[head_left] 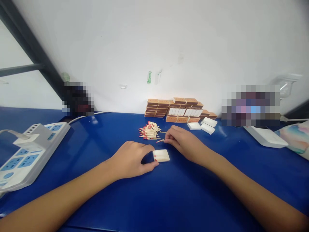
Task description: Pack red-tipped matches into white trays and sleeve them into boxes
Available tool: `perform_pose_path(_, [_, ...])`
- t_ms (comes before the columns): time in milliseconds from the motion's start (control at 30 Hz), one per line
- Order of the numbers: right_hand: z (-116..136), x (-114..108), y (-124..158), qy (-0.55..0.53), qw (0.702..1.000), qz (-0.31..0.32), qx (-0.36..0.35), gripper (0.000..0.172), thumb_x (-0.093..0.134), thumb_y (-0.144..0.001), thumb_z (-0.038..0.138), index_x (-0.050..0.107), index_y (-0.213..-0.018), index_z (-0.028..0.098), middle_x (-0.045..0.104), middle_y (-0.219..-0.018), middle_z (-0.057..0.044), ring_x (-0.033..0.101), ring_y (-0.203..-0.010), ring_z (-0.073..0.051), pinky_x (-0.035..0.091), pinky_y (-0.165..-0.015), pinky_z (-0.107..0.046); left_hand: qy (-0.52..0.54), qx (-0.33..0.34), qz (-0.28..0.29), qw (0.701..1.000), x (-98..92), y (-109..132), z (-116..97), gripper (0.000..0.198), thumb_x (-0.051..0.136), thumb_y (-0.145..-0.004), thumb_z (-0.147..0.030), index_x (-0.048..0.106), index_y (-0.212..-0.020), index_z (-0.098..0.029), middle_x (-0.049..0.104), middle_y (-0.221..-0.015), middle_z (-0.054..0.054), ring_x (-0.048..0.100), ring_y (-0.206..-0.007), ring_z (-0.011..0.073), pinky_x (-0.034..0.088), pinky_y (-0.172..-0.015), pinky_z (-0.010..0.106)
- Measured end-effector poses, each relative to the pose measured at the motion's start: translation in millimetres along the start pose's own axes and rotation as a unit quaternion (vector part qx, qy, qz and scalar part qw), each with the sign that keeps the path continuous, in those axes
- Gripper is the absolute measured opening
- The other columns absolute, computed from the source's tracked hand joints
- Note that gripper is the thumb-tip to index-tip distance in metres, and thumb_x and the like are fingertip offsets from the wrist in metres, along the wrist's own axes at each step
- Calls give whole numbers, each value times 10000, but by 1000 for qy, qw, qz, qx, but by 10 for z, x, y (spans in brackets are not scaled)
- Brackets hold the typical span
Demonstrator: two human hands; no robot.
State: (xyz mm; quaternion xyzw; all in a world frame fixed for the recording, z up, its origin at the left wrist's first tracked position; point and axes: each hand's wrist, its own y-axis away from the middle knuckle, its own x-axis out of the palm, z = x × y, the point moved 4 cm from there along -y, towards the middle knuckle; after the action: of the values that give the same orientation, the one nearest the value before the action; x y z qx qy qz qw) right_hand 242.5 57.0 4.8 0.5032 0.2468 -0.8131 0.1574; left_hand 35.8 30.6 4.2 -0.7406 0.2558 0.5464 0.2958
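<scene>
A small white matchbox tray (161, 155) lies on the blue table, with some red-tipped matches inside along its near side. My left hand (135, 159) has its thumb and forefinger around the tray's left end, holding it at the corners. To the upper right of the tray, my right hand (180, 140) pinches matches (161, 140) between thumb and fingertips, their red heads pointing left. Just beyond is a loose pile of matches (149, 130) with red heads mostly to the left.
Stacked matchboxes (177, 111) stand against the wall. White trays (207, 125) lie to their right. A power strip (36, 158) with a plug and cable is at the left; a white box (266, 137) and patterned cloth (295, 137) are at the right.
</scene>
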Motion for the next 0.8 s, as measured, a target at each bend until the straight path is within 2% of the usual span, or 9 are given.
perform_pose_path(100, [14,73,-58,5,1000,10,-24,115,538,-1028,231,595,-932,202,577,-966,-49,551,-868,-184,435,-750,-294,-2,4,-2,1000,3,14,-10,348,633,-931,-500,708,-1127,-223,692,-717,2,637,-617,175,370,-573,278])
perform_pose_path(200, [-25,101,-90,-21,1000,4,-19,103,556,-1033,288,600,-984,209,564,-973,-36,546,-852,-172,435,-759,-283,-2,2,-2,1000,-1,20,-10,361,632,-931,-511,705,-1142,-228,702,-736,3,649,-639,183,376,-584,283])
perform_pose_path(400, [-66,82,-103,-1,999,34,3,155,532,-1032,249,599,-904,193,570,-954,-50,549,-865,-189,433,-754,-294,0,-6,1,1000,-18,11,9,348,634,-931,-502,708,-1136,-231,691,-720,-6,644,-638,184,357,-579,284])
perform_pose_path(567, [135,-38,13,-29,999,22,6,153,500,-1048,259,588,-936,202,577,-975,-49,556,-873,-184,431,-746,-293,-6,-21,-11,1000,-40,7,25,338,633,-928,-503,715,-1102,-224,685,-712,-4,631,-626,179,342,-572,285])
perform_pose_path(700, [276,-13,78,-64,996,59,1,121,526,-1026,233,604,-937,210,591,-970,-34,558,-839,-166,426,-715,-283,-10,-28,-10,1000,-34,4,36,328,637,-923,-498,715,-1077,-220,672,-698,-6,618,-612,177,333,-563,287])
perform_pose_path(800, [95,5,2,-109,993,32,17,118,574,-1005,306,623,-944,218,599,-903,-20,549,-762,-160,436,-680,-286,-8,-28,-9,1000,-25,-1,32,335,633,-925,-507,714,-1087,-226,669,-697,-9,620,-614,175,337,-566,284])
